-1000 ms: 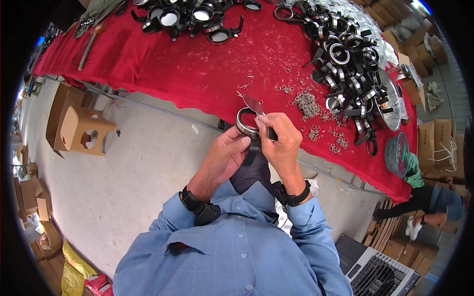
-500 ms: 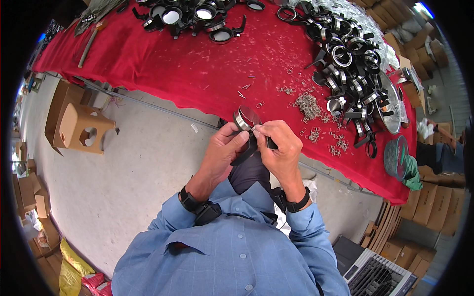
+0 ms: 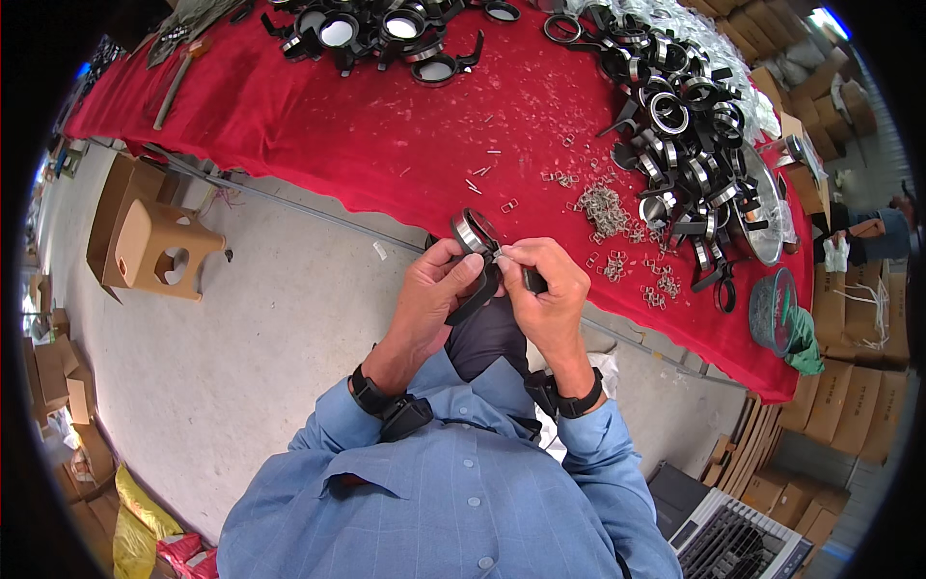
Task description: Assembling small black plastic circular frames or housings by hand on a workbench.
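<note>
The thumb and forefinger of the right hand (image 3: 548,287) pinch at the side of a metal-and-black ring (image 3: 471,232), any tiny part between their tips too small to tell, with the fingers closed round a dark piece (image 3: 533,281), while the left hand's (image 3: 430,295) fingers clasp the ring beside the red-covered tabletop's (image 3: 386,145) near edge. The step looks like close work at the ring's side, seemingly calling for a steady left hold and a fine right pinch. Beyond the wire clips (image 3: 604,210), cartons (image 3: 837,400) carry unreadable printing.
</note>
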A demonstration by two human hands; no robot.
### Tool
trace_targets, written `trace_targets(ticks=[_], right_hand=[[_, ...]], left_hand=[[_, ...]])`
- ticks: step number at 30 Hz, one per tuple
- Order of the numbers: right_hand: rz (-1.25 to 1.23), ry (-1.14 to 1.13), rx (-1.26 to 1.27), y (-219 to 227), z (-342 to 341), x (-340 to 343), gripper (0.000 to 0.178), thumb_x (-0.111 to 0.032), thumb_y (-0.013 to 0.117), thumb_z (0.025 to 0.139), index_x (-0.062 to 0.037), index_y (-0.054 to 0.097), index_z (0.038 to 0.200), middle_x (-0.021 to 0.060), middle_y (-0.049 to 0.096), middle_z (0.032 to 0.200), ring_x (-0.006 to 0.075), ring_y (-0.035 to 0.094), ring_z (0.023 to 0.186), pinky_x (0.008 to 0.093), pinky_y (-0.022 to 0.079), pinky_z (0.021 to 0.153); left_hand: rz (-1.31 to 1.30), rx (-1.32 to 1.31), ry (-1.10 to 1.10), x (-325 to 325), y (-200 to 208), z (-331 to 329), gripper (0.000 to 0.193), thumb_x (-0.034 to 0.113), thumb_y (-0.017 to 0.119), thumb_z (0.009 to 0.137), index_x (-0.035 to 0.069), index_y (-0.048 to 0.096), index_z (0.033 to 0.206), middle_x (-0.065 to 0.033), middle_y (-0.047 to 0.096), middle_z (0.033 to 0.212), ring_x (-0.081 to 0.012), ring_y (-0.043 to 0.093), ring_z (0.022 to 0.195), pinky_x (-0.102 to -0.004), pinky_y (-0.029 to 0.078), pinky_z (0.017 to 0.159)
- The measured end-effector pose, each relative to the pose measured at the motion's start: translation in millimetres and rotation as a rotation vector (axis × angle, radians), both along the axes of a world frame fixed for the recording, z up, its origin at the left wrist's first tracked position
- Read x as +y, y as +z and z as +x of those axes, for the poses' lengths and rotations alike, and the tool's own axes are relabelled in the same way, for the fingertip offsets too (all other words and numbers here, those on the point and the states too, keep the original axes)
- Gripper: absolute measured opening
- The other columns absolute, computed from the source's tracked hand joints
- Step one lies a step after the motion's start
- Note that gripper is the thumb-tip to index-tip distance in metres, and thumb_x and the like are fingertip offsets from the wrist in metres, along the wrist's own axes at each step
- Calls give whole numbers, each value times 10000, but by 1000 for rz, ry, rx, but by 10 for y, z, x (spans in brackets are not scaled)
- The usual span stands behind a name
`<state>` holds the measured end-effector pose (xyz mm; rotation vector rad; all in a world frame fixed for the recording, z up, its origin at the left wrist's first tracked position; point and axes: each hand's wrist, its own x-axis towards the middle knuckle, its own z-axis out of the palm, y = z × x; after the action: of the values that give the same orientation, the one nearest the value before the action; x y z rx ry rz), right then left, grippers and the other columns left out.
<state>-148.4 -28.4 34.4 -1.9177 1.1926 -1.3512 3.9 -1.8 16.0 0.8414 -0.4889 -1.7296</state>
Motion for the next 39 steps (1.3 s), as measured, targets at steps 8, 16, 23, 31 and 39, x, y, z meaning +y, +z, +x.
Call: trace_targets(ticks=[8,16,23,31,39], right_hand=[[-29,-5,2,30,20,8,93,26,711,793,3,679,877,124,665,824,221,676,681,292,522,571],[93,52,-50,73,38,0,78,44,694,808,20,668,878,116,645,804,171,655,594,274,504,502],[123,74,-70,67,48,7,94,51,695,799,17,665,881,114,642,802,181,659,597,276,504,501],[-114,105,101,67,-18,-51,170,29,735,741,-36,680,887,94,638,824,229,654,664,317,504,541],[-148,226,212,-12,43,39,169,-27,747,737,-57,689,893,69,630,865,215,643,665,313,504,559]], left_hand=[[-29,-30,7,6,6,8,203,137,576,977,34,576,1152,-80,676,975,-144,672,806,-281,549,701],[-26,-38,39,24,-11,9,206,124,575,977,23,575,1156,-83,675,978,-139,674,814,-286,562,708],[-12,-10,36,9,-32,32,201,124,583,973,28,574,1149,-74,669,1008,-135,674,816,-290,573,720],[-24,-18,58,0,34,11,209,151,627,954,55,587,1135,-49,677,994,-100,651,817,-251,529,706],[-11,-37,268,-69,-82,-20,250,205,486,1002,26,563,1158,-61,654,944,-130,646,753,-266,520,659]])
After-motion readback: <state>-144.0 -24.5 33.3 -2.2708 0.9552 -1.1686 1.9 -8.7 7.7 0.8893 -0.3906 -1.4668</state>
